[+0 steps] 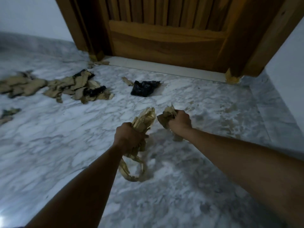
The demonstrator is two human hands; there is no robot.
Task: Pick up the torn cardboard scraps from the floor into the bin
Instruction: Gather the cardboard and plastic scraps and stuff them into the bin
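My left hand is closed around a long bunch of tan cardboard scraps that sticks out above the fist and dangles below it in loops. My right hand grips a smaller crumpled wad of cardboard. Both hands hover above the marble floor. A large heap of torn cardboard scraps lies on the floor to the left, with more pieces at the far left edge. A black crumpled piece lies near the door. No bin is in view.
A wooden door with its frame stands straight ahead, with a pale threshold. A white wall closes in on the right. Small scraps lie near the threshold and another at the left edge.
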